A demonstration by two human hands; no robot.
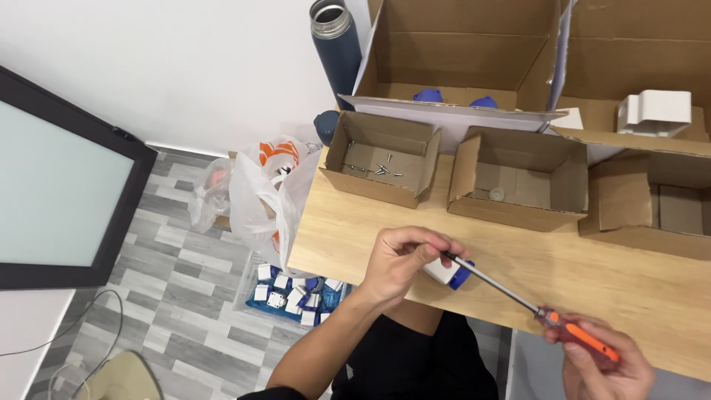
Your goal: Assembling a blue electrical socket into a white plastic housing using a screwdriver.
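My left hand (404,259) is closed around a small white and blue plastic part (449,273) at the front edge of the wooden table (518,259). My right hand (603,359) grips the orange handle of a screwdriver (511,295). Its thin metal shaft runs up and left, and the tip meets the part under my left fingers. Most of the part is hidden by that hand.
Three small open cardboard boxes stand behind: one with screws (379,164), one with a small round piece (518,178), one at the right (652,204). Larger boxes (459,52) and a dark flask (337,44) stand at the back. On the floor lie plastic bags (259,185) and a tray of white parts (292,292).
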